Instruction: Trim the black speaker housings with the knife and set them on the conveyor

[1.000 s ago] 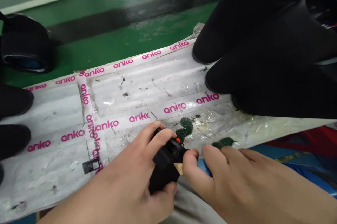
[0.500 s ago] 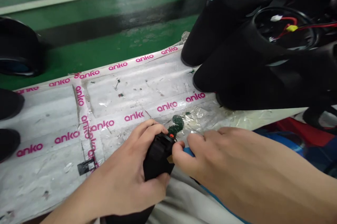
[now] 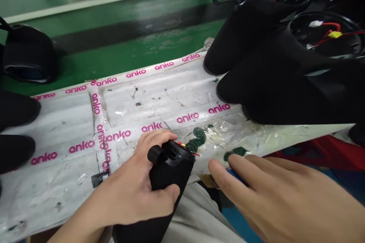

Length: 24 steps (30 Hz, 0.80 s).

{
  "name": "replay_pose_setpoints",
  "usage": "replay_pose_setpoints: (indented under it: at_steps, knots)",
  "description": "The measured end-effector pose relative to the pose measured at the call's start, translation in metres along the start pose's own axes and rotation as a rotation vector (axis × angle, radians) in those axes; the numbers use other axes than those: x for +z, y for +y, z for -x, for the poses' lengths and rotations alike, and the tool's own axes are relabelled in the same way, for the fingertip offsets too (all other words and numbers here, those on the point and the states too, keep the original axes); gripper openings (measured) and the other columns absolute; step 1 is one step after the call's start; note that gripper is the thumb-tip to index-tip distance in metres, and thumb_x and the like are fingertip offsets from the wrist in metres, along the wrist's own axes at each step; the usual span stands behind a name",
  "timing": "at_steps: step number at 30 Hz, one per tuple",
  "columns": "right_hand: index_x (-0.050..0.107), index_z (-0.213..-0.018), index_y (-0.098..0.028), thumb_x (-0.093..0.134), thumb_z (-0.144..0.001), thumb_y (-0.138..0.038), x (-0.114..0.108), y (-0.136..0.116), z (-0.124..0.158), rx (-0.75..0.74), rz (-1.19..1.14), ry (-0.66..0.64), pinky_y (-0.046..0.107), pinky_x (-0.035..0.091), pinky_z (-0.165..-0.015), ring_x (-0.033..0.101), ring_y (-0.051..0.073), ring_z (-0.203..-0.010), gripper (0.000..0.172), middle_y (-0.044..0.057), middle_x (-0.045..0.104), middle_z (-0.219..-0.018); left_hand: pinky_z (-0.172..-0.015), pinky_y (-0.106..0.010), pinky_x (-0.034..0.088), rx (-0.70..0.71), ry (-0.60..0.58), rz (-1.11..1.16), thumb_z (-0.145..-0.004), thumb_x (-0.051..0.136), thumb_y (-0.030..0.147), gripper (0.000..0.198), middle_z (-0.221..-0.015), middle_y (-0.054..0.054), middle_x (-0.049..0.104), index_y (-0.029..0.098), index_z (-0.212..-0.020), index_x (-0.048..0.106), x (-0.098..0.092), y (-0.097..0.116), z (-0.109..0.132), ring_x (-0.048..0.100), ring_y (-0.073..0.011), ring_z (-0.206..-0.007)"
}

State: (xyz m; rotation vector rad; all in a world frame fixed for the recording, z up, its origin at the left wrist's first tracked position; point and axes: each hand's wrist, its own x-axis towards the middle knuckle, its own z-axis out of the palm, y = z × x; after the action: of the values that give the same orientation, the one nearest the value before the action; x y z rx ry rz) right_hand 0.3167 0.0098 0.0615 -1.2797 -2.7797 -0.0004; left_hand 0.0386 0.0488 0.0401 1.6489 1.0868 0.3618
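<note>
My left hand is wrapped round a black fabric-covered speaker housing, tilted at the table's front edge. Its thumb lies along the near side, its fingers behind the top. A short black strap loop sticks out near the rim. Small red and yellow connectors show at the open end. To the right, apart from the housing, my right hand has thumb and forefinger close together. A bit of blue shows between them; what it belongs to is hidden.
Several black speaker housings with red wires and yellow connectors stand at right. More black housings lie at left, and another rests on the green surface. Plastic film with "anko" tape covers the table. A red bin is below right.
My right hand has drawn away from the housing's open end to the right. My left hand still holds the housing, now turned so its strap shows. The view has shifted slightly left.
</note>
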Motion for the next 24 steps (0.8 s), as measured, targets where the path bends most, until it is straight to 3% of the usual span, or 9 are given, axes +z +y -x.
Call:
replay_pose_setpoints:
  at_steps: [5, 13, 19, 24]
  knots:
    - [0.053, -0.123, -0.024, 0.049, -0.071, -0.004, 0.012, -0.012, -0.010, 0.066, -0.115, 0.057, 0.035, 0.039, -0.050, 0.060, 0.016, -0.055, 0.055, -0.006, 0.061, -0.075, -0.132, -0.066, 0.035, -0.017, 0.013, -0.006, -0.085, 0.071, 0.023, 0.081, -0.166, -0.007, 0.042, 0.040, -0.157, 0.039, 0.003, -0.006, 0.004, 0.037, -0.0374, -0.162]
    - [0.053, -0.127, -0.023, 0.046, -0.083, -0.004, 0.025, -0.027, -0.010, 0.103, -0.132, 0.093, 0.033, 0.041, -0.052, 0.058, 0.017, -0.056, 0.048, -0.005, 0.060, -0.076, -0.132, -0.065, 0.039, 0.005, 0.030, 0.007, -0.086, 0.073, 0.024, 0.086, -0.167, -0.008, 0.044, 0.039, -0.162, 0.038, 0.003, -0.009, 0.006, 0.040, -0.0388, -0.162]
    - [0.054, -0.123, -0.023, 0.045, -0.099, -0.010, 0.018, -0.029, -0.014, 0.077, -0.014, 0.095, 0.036, 0.042, -0.059, 0.058, 0.019, -0.061, 0.028, -0.004, 0.060, -0.077, -0.132, -0.062, 0.041, 0.021, 0.035, -0.002, -0.084, 0.075, 0.021, 0.087, -0.165, -0.008, 0.046, 0.038, -0.162, 0.040, 0.004, -0.008, 0.004, 0.042, -0.0384, -0.161]
    - [0.056, -0.121, -0.024, 0.052, -0.099, -0.016, 0.013, -0.030, -0.020, 0.067, 0.011, 0.079, 0.037, 0.044, -0.060, 0.061, 0.020, -0.062, 0.023, -0.003, 0.063, -0.079, -0.132, -0.063, 0.041, 0.016, 0.040, -0.023, -0.081, 0.076, 0.017, 0.090, -0.166, -0.009, 0.046, 0.037, -0.161, 0.040, 0.005, -0.007, 0.003, 0.042, -0.0380, -0.162]
